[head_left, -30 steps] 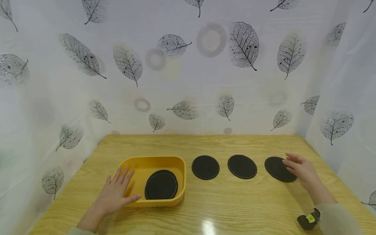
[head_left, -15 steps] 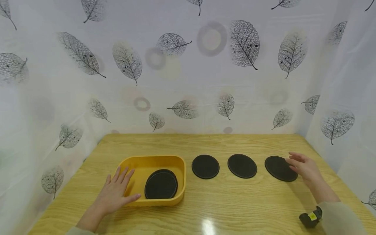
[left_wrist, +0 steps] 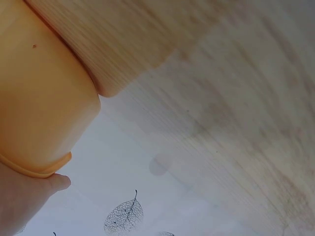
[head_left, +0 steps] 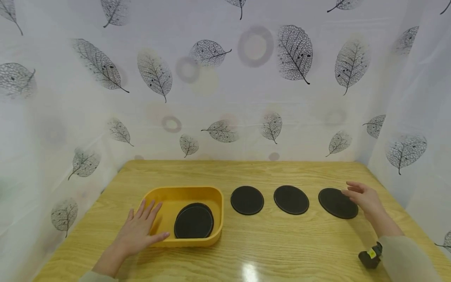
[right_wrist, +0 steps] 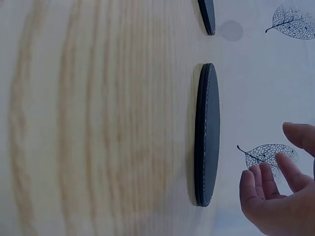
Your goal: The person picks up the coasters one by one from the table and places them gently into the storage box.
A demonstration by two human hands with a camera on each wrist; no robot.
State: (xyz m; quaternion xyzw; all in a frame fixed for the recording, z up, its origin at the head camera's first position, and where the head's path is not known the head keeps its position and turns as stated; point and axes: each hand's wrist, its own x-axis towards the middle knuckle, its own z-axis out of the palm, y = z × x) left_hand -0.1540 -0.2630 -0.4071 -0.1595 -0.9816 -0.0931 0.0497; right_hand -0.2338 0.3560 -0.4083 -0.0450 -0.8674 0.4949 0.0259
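My left hand (head_left: pixel 135 233) rests with spread fingers on the left side of a yellow plastic tub (head_left: pixel 183 243). In the left wrist view, the tub's wall (left_wrist: pixel 44 93) shows with part of that hand at its rim. Overlapping black round coasters (head_left: pixel 193 223) lie inside the tub. My right hand (head_left: pixel 366 199) hovers over the right edge of the rightmost black coaster (head_left: pixel 334 204), fingers loosely bent and holding nothing. From the right wrist, a stitched, layered edge shows on the near coaster (right_wrist: pixel 209 137), with a gap between it and the fingers.
Two more black coasters, a left one (head_left: pixel 247 200) and a middle one (head_left: pixel 291 199), lie in a row right of the tub on the wood-grain table (head_left: pixel 267 250). A leaf-print curtain (head_left: pixel 225 98) encloses the table's back and sides. A black wrist device (head_left: pixel 371 254) hangs by the right sleeve.
My right hand has shifted slightly to the right, uncovering more of the rightmost coaster. The left hand, tub and coasters stay in place.
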